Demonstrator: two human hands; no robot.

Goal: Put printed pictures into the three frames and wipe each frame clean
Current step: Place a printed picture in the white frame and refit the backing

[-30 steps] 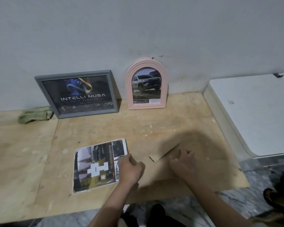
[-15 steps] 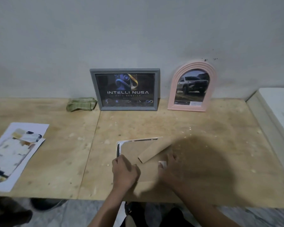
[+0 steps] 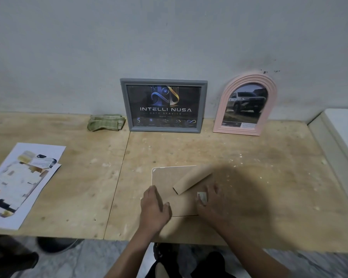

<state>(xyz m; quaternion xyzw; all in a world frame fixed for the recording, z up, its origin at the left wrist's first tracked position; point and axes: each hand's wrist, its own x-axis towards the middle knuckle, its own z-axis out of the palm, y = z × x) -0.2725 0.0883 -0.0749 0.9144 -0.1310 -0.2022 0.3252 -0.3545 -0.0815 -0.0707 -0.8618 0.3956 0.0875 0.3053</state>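
Both hands rest on the brown backing board [image 3: 165,179] of a white frame [image 3: 152,173] that lies face down near the front edge of the desk [image 3: 189,149]. The left hand [image 3: 154,208] lies knuckles up on the board's near left part, its fingers bent and pressing down; nothing shows between them. The right hand [image 3: 210,203] lies on the board's right side in shadow, its fingers spread loosely, and touches a small pale tab [image 3: 202,197] at the board's edge; whether it pinches the tab I cannot tell. Between the two hands and a little beyond them, the board's brown stand flap [image 3: 191,180] sticks up at a slant, pointing away to the right. Only a thin white rim of the frame shows along the board's far and left edges. Farther back, against the wall [image 3: 169,37], a grey frame [image 3: 163,105] stands upright with a dark print that reads INTELLI NUSA, and to its right, apart from it, stands a pink arched frame [image 3: 246,103] with a picture of a white car. Just left of the grey frame lies a crumpled green cloth [image 3: 106,122]. On the desk's left part, well apart from the hands, lie loose printed sheets [image 3: 18,181], one over another. At the far right a white surface [image 3: 342,129] adjoins the desk.
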